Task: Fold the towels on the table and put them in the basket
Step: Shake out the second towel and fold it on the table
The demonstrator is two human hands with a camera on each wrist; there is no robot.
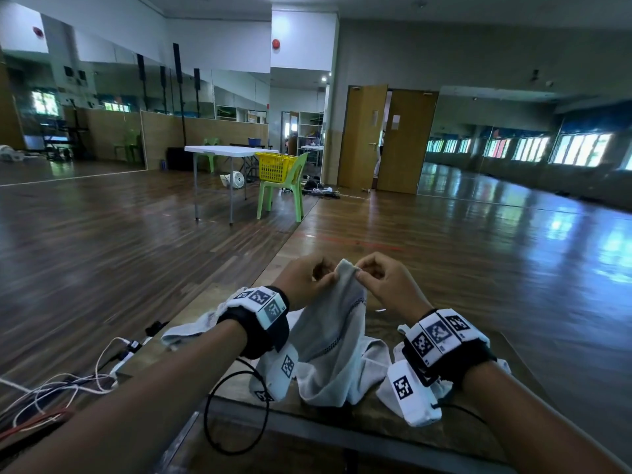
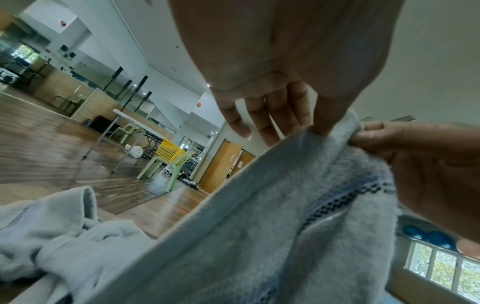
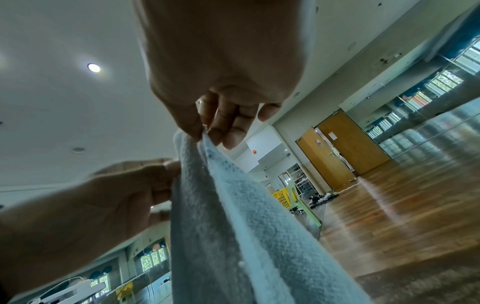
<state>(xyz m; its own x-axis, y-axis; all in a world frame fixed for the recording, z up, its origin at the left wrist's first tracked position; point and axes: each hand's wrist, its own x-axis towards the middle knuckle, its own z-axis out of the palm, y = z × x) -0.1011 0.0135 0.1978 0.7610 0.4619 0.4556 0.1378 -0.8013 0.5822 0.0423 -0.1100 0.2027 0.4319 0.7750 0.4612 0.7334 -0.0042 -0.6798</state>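
Both hands pinch the top edge of one pale grey towel [image 1: 331,340] and hold it up above the table [image 1: 386,429]. On the left hand [image 1: 302,285], the thumb and curled fingers close on the cloth at its upper left; on the right hand [image 1: 386,285], the thumb and forefinger nip the same edge just beside it, so that the two hands are nearly touching. Between them a small peak of fabric stands up. From there the towel hangs down in loose folds, and its lower part rests bunched on the wooden table near the person. A woven band of dark dots runs across the cloth. More pale towelling [image 1: 191,328] lies crumpled on the table under the left forearm. Each wrist wears a black strap with white blocks printed in black square patterns. Far across the wooden floor, a yellow basket [image 1: 273,165] sits on a green plastic chair [image 1: 287,196] beside a white folding table [image 1: 225,150].
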